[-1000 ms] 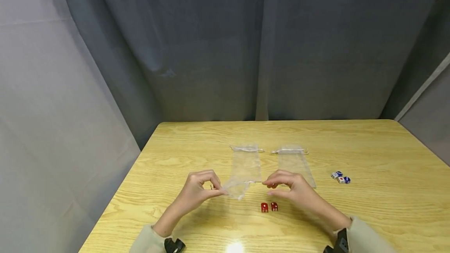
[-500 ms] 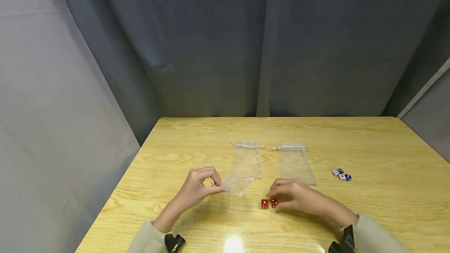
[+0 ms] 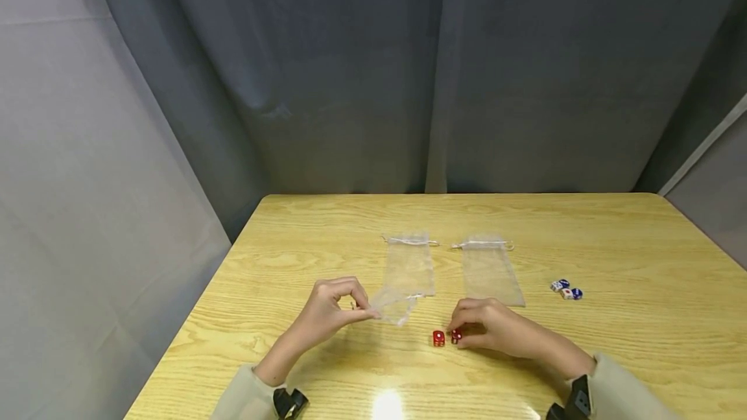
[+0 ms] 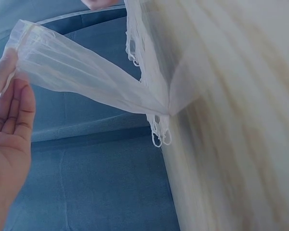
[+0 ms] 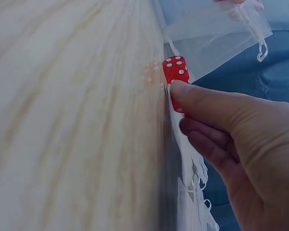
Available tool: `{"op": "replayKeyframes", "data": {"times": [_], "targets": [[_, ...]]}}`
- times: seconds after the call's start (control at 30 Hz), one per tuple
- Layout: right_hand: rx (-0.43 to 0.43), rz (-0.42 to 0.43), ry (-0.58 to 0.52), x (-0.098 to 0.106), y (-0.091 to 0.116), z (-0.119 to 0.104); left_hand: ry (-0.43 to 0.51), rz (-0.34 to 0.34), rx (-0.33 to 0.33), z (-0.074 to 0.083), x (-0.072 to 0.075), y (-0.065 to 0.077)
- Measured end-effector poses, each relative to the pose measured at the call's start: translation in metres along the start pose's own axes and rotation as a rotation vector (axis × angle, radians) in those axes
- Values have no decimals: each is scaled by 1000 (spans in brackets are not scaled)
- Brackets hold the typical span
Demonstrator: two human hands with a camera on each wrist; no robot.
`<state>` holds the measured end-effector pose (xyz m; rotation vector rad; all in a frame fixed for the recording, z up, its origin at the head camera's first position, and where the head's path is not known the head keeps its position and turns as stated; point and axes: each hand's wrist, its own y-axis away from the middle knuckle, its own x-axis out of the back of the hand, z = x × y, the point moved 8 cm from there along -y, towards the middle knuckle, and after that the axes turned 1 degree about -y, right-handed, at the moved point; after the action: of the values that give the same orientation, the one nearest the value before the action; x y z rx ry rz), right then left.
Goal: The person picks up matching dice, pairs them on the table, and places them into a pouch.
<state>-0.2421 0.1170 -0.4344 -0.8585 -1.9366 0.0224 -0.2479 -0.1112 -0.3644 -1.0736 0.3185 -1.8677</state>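
Observation:
My left hand (image 3: 335, 310) pinches a sheer white drawstring pouch (image 3: 393, 308) between thumb and fingers, its held end raised. In the left wrist view the raised pouch (image 4: 86, 77) slants down to the tabletop. Over to the right, my right hand (image 3: 496, 326) pinches a red die (image 3: 457, 337) with white dots, low at the table. Just left of it sits a second red die (image 3: 439, 339). In the right wrist view my thumb covers part of the pinched die, and the other red die (image 5: 176, 70) shows beyond the thumb tip.
Behind the hands, two more sheer pouches lie flat, a left pouch (image 3: 410, 264) and a right pouch (image 3: 493, 274). Several white and blue dice (image 3: 566, 290) are grouped at the right. Grey curtains (image 3: 350, 83) hang past the far edge of the wooden table (image 3: 642, 245).
My right hand has come down from beside the raised pouch to the right red die and now pinches it. The left hand keeps its hold on the pouch, nearly unmoved.

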Motion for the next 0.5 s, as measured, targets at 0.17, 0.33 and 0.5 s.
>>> {"op": "replayKeyframes", "data": {"times": [0.17,0.33,0.5], "targets": [[60,110,-6,9,1,-6,6,-6,-7,0,0,0],[69,223,-52,20,2,-9,13,-12,-21,0,-1,0],[85,331,-49,31,2,-13,15,-10,-32,-1,-2,-1]]}}
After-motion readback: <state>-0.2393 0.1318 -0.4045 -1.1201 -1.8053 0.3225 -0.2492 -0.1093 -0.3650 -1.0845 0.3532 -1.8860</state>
